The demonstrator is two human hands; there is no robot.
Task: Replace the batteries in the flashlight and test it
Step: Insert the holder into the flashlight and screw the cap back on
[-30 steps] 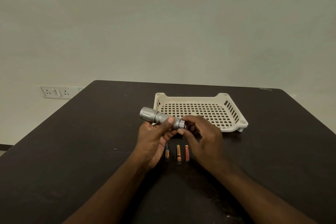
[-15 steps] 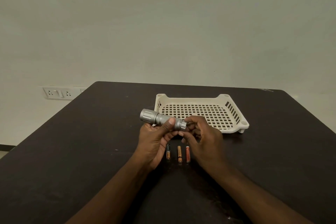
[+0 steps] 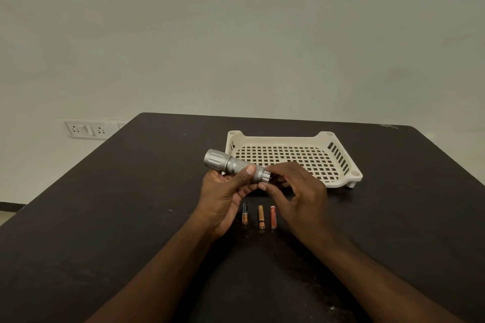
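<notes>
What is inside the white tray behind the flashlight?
Nothing shows in the tray: only its bare slotted floor. The flashlight and right hand cover its near-left corner, so that part cannot be checked.

The left hand holds the silver flashlight. The right hand pinches its tail end. Three batteries lie on the bench.

flashlight: our left hand is covering its middle underside | tail end: our right hand is hiding it, so we are not seeing whether the cap is on | batteries: labels are reading too small | surface: frame edges are cutting it off | forearms are running out at bottom
</notes>
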